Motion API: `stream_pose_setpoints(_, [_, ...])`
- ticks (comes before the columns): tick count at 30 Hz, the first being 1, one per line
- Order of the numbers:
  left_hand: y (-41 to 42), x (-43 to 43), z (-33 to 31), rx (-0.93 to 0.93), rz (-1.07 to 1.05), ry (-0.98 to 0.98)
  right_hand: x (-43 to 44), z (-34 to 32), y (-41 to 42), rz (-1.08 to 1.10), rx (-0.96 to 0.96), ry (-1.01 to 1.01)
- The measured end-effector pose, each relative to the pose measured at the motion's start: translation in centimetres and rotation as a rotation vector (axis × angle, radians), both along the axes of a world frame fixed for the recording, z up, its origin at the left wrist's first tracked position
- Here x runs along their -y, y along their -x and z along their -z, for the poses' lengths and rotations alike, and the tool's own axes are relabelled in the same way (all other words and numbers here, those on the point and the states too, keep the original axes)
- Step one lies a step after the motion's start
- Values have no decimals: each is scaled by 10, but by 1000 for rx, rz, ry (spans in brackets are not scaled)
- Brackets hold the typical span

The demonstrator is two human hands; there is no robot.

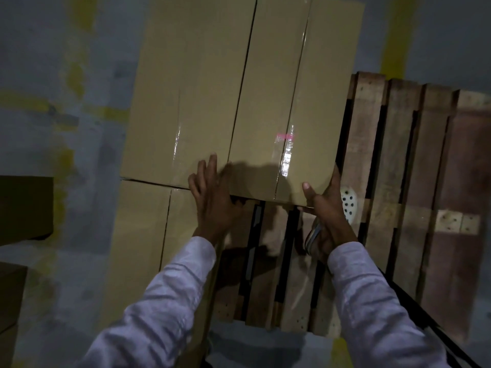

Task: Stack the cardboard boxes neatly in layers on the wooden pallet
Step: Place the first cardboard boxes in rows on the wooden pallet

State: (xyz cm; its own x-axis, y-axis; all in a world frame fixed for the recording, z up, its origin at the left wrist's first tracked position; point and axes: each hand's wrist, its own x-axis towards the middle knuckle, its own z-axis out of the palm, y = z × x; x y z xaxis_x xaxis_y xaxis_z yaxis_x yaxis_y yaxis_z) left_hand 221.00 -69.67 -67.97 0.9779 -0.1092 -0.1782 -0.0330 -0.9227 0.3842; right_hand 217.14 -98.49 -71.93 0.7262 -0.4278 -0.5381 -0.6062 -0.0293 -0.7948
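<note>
I judge the task to be at an early stage, with the first layer only partly laid. Three cardboard boxes sit on the left part of the wooden pallet [398,181]: a far left box [186,88], a near left box [140,235], and the taped box [300,102], which is just beside the far one and is where my hands are working. The slats on the right and in the near middle are bare, so most of this layer and all the upper layers remain. More boxes [24,208] wait in the dark at the left.

My left grip [212,192] lies flat with straight fingers on the box tops near the seam. It presses and holds nothing. My right grip [326,208] holds the near right corner of the taped box, thumb on top and fingers along the side. I cannot tell if this box rests fully on the slats.
</note>
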Motion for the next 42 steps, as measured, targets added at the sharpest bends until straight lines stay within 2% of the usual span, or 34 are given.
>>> stream_pose_setpoints(2, [-3,-11,2,17,-3,28,1,2,1,-19,5,24])
stream_pose_setpoints(7, [-11,-30,4,-137,-32,-107,3,9,1,-60,30,-3])
stream_pose_setpoints(13, [-11,-34,0,-220,33,-151,0,10,-1,-43,-16,-26])
stream_pose_setpoints(27, [-11,-41,7,-179,31,-176,-18,-6,-4,12,-68,-81])
stream_pose_setpoints(42, [-11,-41,12,-164,59,-219,-22,-18,-8,-33,-63,-2])
